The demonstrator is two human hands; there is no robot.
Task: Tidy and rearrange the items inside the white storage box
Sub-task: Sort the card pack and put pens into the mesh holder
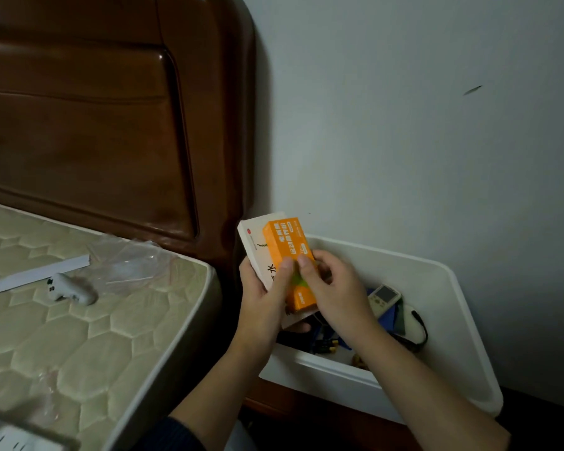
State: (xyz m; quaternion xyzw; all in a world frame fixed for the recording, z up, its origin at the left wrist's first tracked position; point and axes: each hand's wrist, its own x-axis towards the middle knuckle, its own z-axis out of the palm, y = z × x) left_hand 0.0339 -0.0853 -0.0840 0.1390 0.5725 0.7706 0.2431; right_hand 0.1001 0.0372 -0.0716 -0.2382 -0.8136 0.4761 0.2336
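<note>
The white storage box (443, 288) stands by the wall, right of the bed. Above its left end my left hand (264, 301) grips a flat white carton (253, 244) with an orange carton (288, 245) stacked on top, thumb pressing the orange one. My right hand (332, 288) pinches the lower part of the orange carton with thumb and fingers. Inside the box lie a white remote control (385, 299), a black cord (419, 333), blue items (389, 315) and small yellow-tipped parts (328, 348), partly hidden by my hands.
The mattress (79, 320) at left carries a long white strip (39, 273), a small white device (70, 289) and clear plastic wrap (127, 262). A dark wooden headboard (111, 125) rises behind. The box rests on a wooden nightstand (290, 408).
</note>
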